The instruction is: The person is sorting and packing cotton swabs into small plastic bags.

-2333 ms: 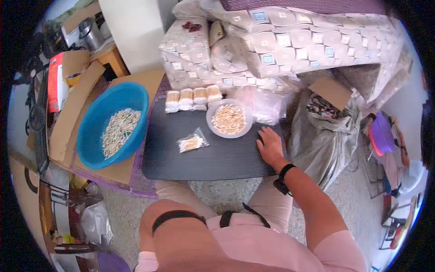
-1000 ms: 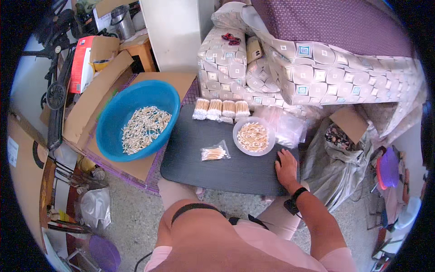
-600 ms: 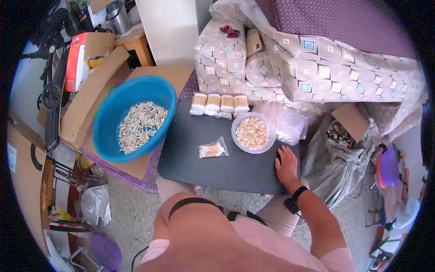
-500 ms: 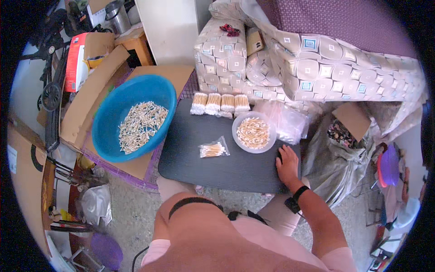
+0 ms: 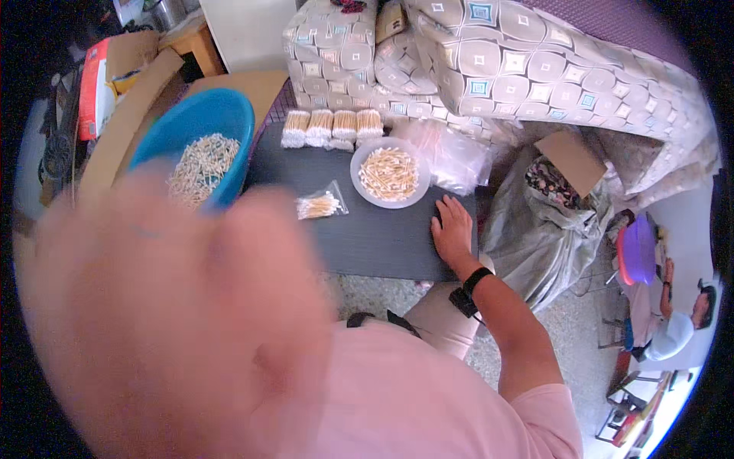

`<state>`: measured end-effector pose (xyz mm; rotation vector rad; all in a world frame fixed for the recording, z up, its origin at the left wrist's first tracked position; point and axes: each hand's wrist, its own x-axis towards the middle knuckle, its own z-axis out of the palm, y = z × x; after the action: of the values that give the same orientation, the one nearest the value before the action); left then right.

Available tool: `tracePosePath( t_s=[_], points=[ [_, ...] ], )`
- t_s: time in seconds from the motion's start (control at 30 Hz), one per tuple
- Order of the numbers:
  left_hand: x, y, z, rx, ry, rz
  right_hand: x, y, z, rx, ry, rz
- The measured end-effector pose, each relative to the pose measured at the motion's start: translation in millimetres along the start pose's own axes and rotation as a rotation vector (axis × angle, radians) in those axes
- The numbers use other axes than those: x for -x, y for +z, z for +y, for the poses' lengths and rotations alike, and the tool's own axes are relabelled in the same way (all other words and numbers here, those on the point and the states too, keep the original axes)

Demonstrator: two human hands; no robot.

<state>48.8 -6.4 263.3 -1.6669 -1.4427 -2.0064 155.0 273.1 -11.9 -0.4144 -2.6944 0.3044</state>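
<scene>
My left hand (image 5: 176, 306) is raised very close to the camera, a large blur over the lower left; its fingers cannot be made out. My right hand (image 5: 454, 233) lies on the right part of the dark table (image 5: 382, 249), fingers stretched out, holding nothing. Just beyond it stands a white bowl (image 5: 394, 204) filled with cotton swabs (image 5: 388, 173). Left of the bowl lies a small clear bag of cotton swabs (image 5: 319, 205), partly behind my left hand. Bundles of cotton swabs (image 5: 332, 126) line the table's far edge. Clear plastic bags (image 5: 457, 157) lie beside the bowl.
A blue basin (image 5: 243, 145) with loose swabs sits at the left on cardboard, partly covered by my hand. A grey sack (image 5: 520, 222) stands right of the table. Behind is a patterned sofa (image 5: 520, 84). Another person (image 5: 667, 336) is at the far right.
My left hand has come up close to the camera, covering the lower left. The view has shifted, so things sit further left and higher. My right hand remains on the table.
</scene>
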Motion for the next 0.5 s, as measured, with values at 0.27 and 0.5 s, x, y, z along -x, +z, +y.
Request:
tracePosePath(
  t_s=[0.27, 0.5],
  points=[
    [29.4, -9.1, -140.0, -0.632, -0.26, -0.425, 10.5, -6.5, -1.1, -0.032, 0.031, -0.021],
    [85.4, -5.7, -227.1, -1.054, -0.296, -0.772, 7.5, -1.9, -0.8, -0.028, 0.047, -0.031]
  ],
)
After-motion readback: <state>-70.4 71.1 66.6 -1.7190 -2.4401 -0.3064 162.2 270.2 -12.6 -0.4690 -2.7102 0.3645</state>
